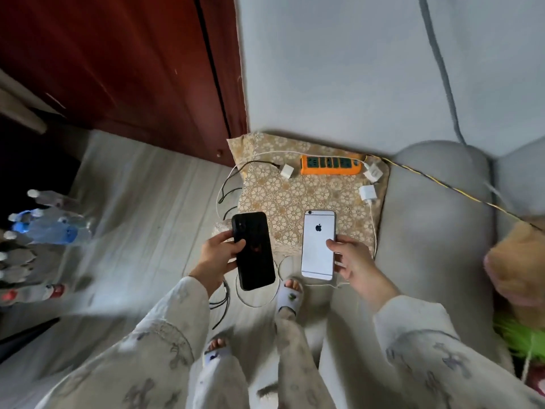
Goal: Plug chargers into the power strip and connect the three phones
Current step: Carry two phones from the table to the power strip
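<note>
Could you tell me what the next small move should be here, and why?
Probably set both phones down on the patterned cloth. The left hand grips the black phone and the right hand the white phone, so neither is free, while three white chargers lie beside the orange power strip, seemingly unplugged.

Bottles [50, 228] at left blurred, orange object [519, 261] cut by right edge, third phone unseen

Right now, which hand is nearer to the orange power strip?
Right. The right hand, holding the silver phone, is almost directly below the power strip; the left hand is farther down-left.
</note>
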